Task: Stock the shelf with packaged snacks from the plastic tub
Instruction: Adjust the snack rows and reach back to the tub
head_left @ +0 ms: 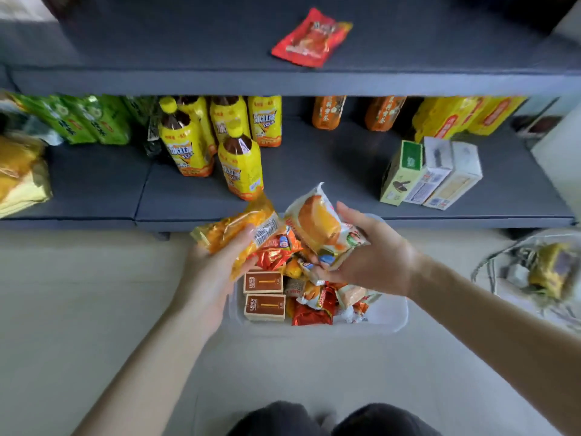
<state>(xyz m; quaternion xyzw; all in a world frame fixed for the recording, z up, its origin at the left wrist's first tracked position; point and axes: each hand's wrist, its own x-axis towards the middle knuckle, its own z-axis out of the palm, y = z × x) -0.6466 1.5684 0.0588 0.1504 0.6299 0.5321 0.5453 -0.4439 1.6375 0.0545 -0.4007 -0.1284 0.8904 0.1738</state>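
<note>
A clear plastic tub stands on the pale floor in front of the grey shelf. Several wrapped snacks and two brown boxes lie in it. My left hand grips a yellow-orange snack packet above the tub's left side. My right hand holds a white and orange cake packet above the tub's middle. A red snack packet lies on the upper shelf board.
Yellow iced-tea bottles, green bottles and orange bottles stand on the lower board. Three upright boxes sit at its right, yellow bags at its left. A second tub with items is at far right.
</note>
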